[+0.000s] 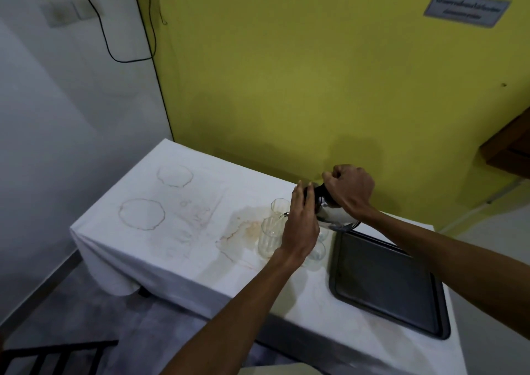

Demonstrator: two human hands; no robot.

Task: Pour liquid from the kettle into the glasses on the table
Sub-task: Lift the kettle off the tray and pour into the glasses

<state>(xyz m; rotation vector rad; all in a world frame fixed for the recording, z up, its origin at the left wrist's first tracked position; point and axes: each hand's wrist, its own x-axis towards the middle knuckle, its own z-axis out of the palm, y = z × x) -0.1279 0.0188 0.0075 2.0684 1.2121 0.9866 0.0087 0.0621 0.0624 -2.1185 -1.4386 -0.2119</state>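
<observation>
Kettle (334, 214) work sits on a long table (177, 262) draped in a white, stained cloth, and we see that table running from about ten o'clock down to four o'clock of the view, against a yellow wall (286, 87). Next in size, a dark tray (387, 285) lies flat on the cloth at the four o'clock end, its far corner just beside the kettle's base. We find the shiny metal kettle tipped over toward nine o'clock, above the tray's far edge, with its spout down over the front glass (269, 239) and a thin stream of clear liquid running into it. Our right hand (350, 191) is closed in a fist over the top of the kettle, gripping its handle. Our left hand (302, 225) has its fingers nearly straight and together, the fingertips pressed against the dark lid (311, 194) at the kettle's upper end; it grips nothing. At twelve o'clock of the front glass stands a second glass (279, 206), touching or nearly so. More glasses (317, 255) stand at three o'clock of the front one, partly hidden behind the left wrist, so we cannot count them.
</observation>
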